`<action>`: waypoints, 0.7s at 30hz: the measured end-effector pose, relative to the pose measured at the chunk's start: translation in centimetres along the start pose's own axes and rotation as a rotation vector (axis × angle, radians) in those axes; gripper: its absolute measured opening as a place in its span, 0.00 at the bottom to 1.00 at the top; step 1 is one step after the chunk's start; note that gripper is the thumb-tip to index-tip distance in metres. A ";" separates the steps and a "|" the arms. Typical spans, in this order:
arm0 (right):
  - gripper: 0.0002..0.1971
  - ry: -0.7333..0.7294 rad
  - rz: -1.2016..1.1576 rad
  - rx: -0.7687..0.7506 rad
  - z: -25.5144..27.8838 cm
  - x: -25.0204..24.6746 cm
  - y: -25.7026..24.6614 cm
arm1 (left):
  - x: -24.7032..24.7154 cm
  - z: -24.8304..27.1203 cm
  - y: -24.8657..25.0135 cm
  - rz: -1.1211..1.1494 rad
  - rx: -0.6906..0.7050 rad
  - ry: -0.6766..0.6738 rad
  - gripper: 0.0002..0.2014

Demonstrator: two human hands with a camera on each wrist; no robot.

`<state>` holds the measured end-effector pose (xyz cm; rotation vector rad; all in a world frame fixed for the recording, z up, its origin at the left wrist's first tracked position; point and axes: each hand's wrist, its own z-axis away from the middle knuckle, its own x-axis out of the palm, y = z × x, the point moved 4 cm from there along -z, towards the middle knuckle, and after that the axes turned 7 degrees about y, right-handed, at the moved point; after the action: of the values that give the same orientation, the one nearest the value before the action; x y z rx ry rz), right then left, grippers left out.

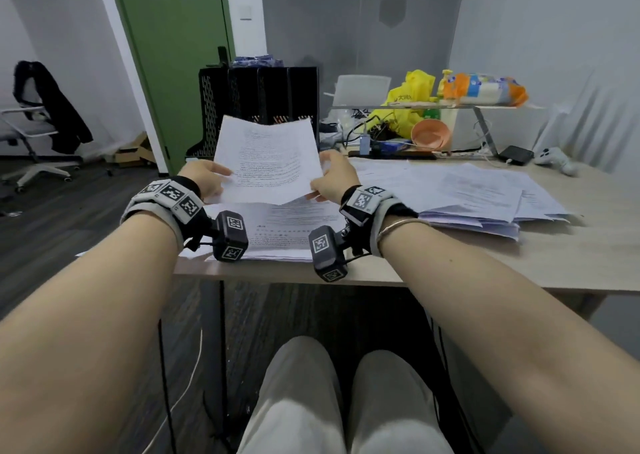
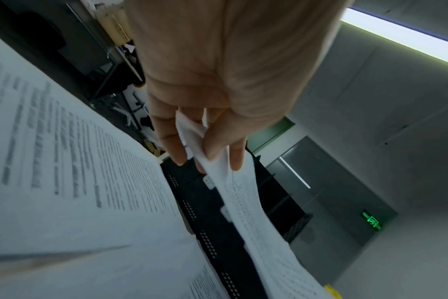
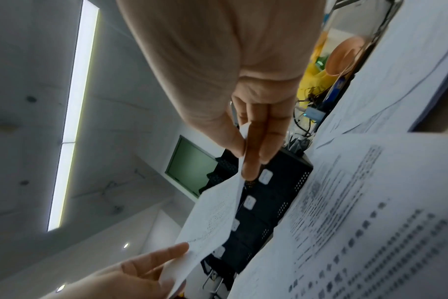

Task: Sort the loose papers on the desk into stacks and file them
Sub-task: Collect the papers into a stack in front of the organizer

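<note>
A printed sheet [image 1: 268, 157] is held up above the desk between both hands. My left hand [image 1: 204, 180] pinches its lower left edge, thumb on top, and the left wrist view shows the fingers [image 2: 207, 147] closed on the sheet [image 2: 253, 218]. My right hand [image 1: 334, 176] pinches the lower right edge; the right wrist view shows thumb and fingers [image 3: 253, 149] clamping the sheet [image 3: 212, 214]. Under the hands lies a neat stack of papers [image 1: 284, 232]. A spread pile of loose papers [image 1: 474, 194] covers the desk to the right. A black file rack [image 1: 263, 104] stands behind the held sheet.
Clutter sits at the back right of the desk [image 1: 450, 270]: yellow bag [image 1: 410, 97], orange bowl [image 1: 431, 134], cables, a shelf riser [image 1: 485, 121], a white game controller [image 1: 556, 159]. An office chair with a dark jacket [image 1: 41, 107] stands left, by a green door [image 1: 173, 38].
</note>
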<state>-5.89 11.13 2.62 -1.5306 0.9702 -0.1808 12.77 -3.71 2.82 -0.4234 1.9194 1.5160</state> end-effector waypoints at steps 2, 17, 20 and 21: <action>0.25 -0.030 0.025 -0.028 0.3 1.5 -0.7 | -1.0 -0.4 -1.0 0.003 -0.017 0.049 0.22; 0.17 -0.307 0.241 -0.146 2.5 11.1 -3.4 | -6.3 -2.5 -8.5 -0.345 -0.237 0.240 0.14; 0.21 -0.401 0.282 -0.150 3.2 12.8 -3.1 | -6.5 -2.4 -9.5 -0.506 -0.298 0.237 0.13; 0.21 -0.425 0.287 -0.150 3.2 13.4 -3.0 | -6.6 -2.3 -9.8 -0.546 -0.315 0.224 0.12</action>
<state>5.99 4.46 -1.02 -1.4640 0.8593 0.4150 22.96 -9.56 0.22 -1.1933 1.5352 1.4326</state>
